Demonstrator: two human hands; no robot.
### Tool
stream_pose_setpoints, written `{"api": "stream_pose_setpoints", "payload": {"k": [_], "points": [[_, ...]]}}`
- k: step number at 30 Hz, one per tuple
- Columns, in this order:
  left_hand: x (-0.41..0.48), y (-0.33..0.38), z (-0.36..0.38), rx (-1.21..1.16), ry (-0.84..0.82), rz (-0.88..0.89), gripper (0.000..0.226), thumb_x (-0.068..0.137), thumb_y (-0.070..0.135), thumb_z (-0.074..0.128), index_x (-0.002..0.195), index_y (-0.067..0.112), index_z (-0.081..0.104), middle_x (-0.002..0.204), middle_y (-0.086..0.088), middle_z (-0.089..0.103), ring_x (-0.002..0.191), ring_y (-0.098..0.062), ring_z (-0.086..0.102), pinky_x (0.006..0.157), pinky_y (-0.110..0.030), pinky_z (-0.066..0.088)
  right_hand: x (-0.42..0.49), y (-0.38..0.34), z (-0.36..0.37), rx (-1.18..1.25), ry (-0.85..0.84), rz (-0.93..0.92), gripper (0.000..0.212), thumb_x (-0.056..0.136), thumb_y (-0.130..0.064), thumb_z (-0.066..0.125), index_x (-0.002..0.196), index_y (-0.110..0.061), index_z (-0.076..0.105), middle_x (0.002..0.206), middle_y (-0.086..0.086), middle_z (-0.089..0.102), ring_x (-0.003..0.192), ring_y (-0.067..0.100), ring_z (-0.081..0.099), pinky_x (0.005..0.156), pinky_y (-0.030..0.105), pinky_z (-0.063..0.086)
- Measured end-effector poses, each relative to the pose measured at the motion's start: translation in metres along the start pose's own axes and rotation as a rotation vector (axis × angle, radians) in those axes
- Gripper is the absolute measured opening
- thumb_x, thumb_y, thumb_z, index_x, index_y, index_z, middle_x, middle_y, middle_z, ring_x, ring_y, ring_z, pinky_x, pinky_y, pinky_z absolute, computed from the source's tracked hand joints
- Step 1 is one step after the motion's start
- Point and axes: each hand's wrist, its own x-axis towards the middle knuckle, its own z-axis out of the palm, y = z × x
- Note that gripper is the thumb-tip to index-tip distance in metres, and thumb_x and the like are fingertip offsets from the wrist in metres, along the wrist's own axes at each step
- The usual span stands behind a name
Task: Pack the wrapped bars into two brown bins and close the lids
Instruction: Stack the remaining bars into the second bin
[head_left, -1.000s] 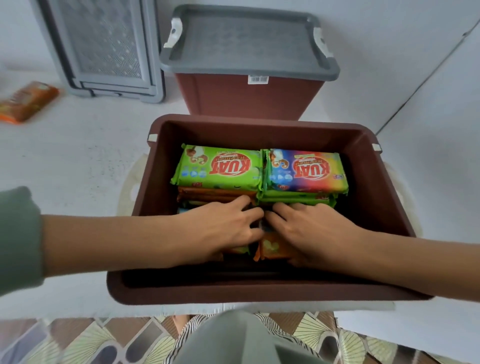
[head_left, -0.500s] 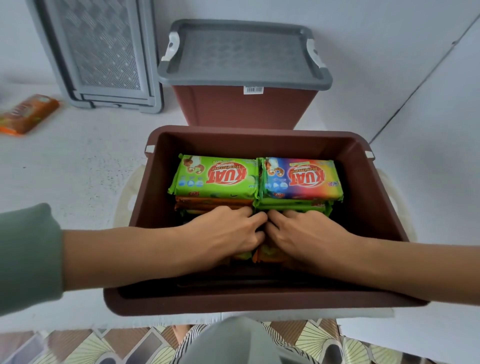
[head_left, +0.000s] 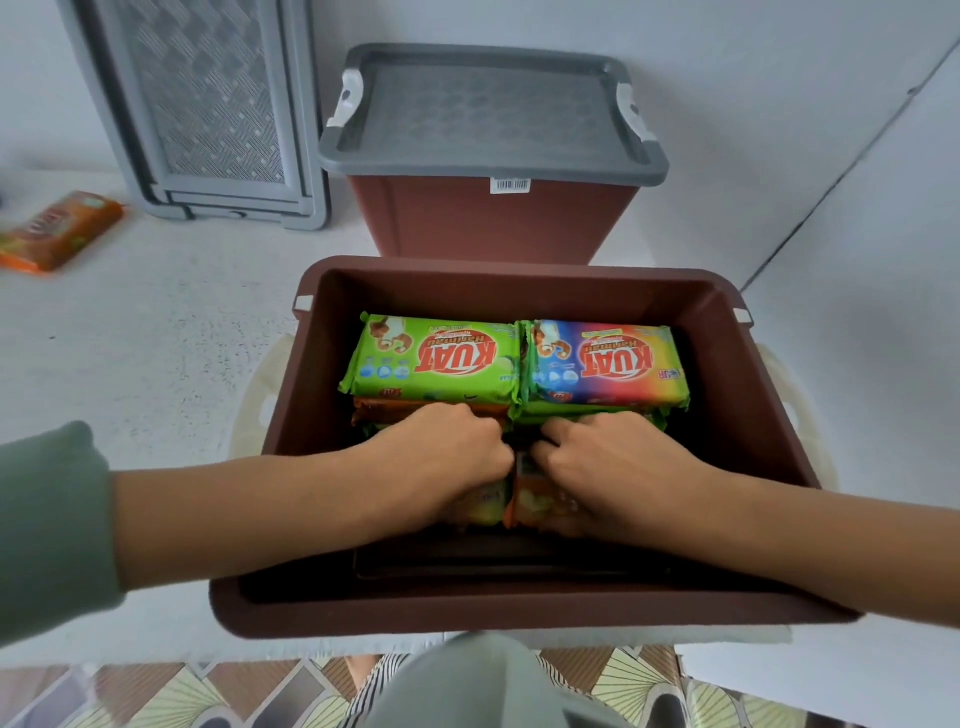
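Note:
An open brown bin (head_left: 769, 395) sits in front of me on the white surface. Stacks of wrapped bars fill its far half, topped by a green bar (head_left: 436, 358) on the left and a rainbow-coloured bar (head_left: 608, 364) on the right. Both my hands are inside the bin, knuckles together. My left hand (head_left: 441, 457) curls its fingers round a greenish-yellow bar (head_left: 488, 501) beneath it. My right hand (head_left: 608, 467) curls round an orange bar (head_left: 535, 501). Behind stands a second brown bin (head_left: 493, 223) with its grey lid (head_left: 493, 114) on.
A loose grey lid (head_left: 208, 104) leans against the wall at the back left. One orange wrapped bar (head_left: 57, 231) lies on the white surface at far left. The near part of the open bin's floor (head_left: 509, 566) is bare. A patterned floor shows below the surface's edge.
Both hands have curled their fingers tighter, from flatter on the bars to fists round them. The view has tilted down slightly, so the bins sit lower in the picture.

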Motion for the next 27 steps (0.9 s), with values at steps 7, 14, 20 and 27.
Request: {"api": "stream_pose_setpoints", "payload": {"k": [7,14,20,27], "points": [[-0.001,-0.014,0.002,-0.094,0.060,0.007,0.038,0.084,0.023,0.058,0.121,0.015,0.054,0.122,-0.001,0.054,0.109,-0.023,0.054,0.075,-0.032,0.041,0.002,0.008,0.001,0.064,0.046,0.027,0.044,0.085,-0.043,0.056,0.123,-0.022,0.053,0.121,-0.002,0.054,0.110,0.023,0.055,0.077,0.033,0.043],[-0.004,-0.011,-0.002,-0.036,0.060,0.026,0.029,0.089,0.025,0.052,0.115,0.013,0.054,0.121,-0.002,0.051,0.105,-0.024,0.055,0.066,-0.028,0.030,0.001,0.011,0.003,0.050,0.097,0.013,0.046,0.085,-0.044,0.058,0.129,-0.031,0.050,0.121,-0.005,0.055,0.111,0.020,0.055,0.069,0.029,0.035],[-0.005,-0.016,0.002,-0.160,0.088,0.042,0.040,0.083,0.038,0.060,0.117,0.018,0.058,0.116,0.000,0.057,0.101,-0.021,0.057,0.067,-0.029,0.037,-0.004,0.011,0.000,0.132,0.124,0.013,0.044,0.087,-0.041,0.056,0.129,-0.032,0.048,0.123,-0.007,0.052,0.114,0.017,0.052,0.076,0.031,0.043],[-0.055,-0.060,-0.025,-0.714,0.446,-0.016,0.024,0.079,0.030,0.070,0.102,0.021,0.069,0.090,0.012,0.065,0.078,-0.002,0.062,0.070,-0.013,0.050,-0.005,0.024,-0.073,0.373,0.272,0.014,0.048,0.075,-0.052,0.065,0.121,-0.041,0.057,0.096,-0.023,0.057,0.084,-0.001,0.054,0.078,0.025,0.050]]}}
